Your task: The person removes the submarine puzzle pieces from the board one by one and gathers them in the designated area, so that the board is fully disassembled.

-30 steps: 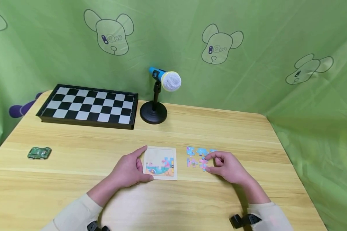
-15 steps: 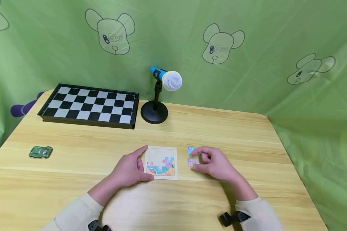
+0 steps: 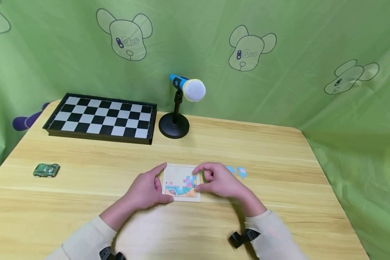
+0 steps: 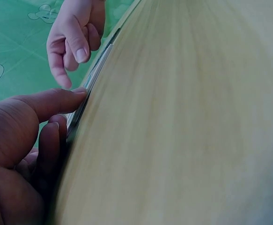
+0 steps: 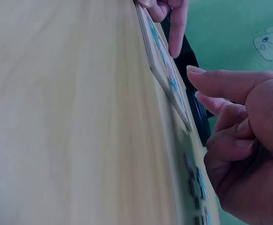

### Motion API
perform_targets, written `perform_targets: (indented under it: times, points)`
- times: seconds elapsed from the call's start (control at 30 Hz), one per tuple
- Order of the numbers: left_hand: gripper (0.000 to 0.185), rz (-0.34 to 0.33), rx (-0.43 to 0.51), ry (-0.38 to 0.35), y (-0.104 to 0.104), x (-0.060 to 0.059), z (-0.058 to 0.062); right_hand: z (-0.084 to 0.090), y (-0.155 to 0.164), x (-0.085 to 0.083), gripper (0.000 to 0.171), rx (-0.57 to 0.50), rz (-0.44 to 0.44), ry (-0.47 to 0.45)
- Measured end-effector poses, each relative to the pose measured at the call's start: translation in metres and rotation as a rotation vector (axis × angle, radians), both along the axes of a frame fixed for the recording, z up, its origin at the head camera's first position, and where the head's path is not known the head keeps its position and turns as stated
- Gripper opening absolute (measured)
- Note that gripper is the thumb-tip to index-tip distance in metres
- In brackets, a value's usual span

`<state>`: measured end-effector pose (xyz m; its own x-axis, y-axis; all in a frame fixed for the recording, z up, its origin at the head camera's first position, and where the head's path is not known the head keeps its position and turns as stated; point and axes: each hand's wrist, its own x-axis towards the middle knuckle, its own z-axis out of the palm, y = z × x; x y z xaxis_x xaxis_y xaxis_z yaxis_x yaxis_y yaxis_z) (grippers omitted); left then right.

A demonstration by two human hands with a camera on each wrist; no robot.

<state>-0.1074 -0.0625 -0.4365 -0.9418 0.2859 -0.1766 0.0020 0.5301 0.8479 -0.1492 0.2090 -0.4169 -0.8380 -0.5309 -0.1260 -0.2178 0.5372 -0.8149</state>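
We held our right hand at the right edge of the puzzle tray, fingers curled as if pinching a piece, though we could not tell what was in them. Our left hand rested open against the tray's left edge, forefinger straight along it. The tray lay on the wooden table, near its front. Loose puzzle pieces lay just beside our right hand.

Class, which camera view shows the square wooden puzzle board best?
The head view: the square wooden puzzle board lies face-up between both hands, its partly filled picture readable. The left wrist view shows only its thin edge; the right wrist view shows it steeply foreshortened.
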Motion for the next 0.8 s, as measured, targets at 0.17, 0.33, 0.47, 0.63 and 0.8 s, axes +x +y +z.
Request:
perform_targets:
  times: [0.17,0.33,0.47,0.63,0.8]
  points:
    - [0.108,-0.003,0.012,0.001,0.000,0.000,0.001,0.002,-0.012,-0.005,0.038,0.040,0.039,-0.030]
    - [0.107,-0.007,0.026,0.005,0.000,0.000,0.001,0.009,-0.021,-0.007,0.035,0.105,0.071,-0.026]
    - [0.107,-0.006,0.027,0.006,0.000,0.000,0.001,0.010,-0.024,-0.009,0.031,0.145,0.073,-0.031]
    - [0.106,-0.008,0.027,0.003,0.000,-0.001,0.001,0.010,-0.026,-0.011,0.029,0.135,0.078,-0.053]
    - [0.107,-0.008,0.034,-0.004,-0.001,-0.001,0.001,0.008,-0.028,-0.010,0.027,0.104,0.104,-0.071]
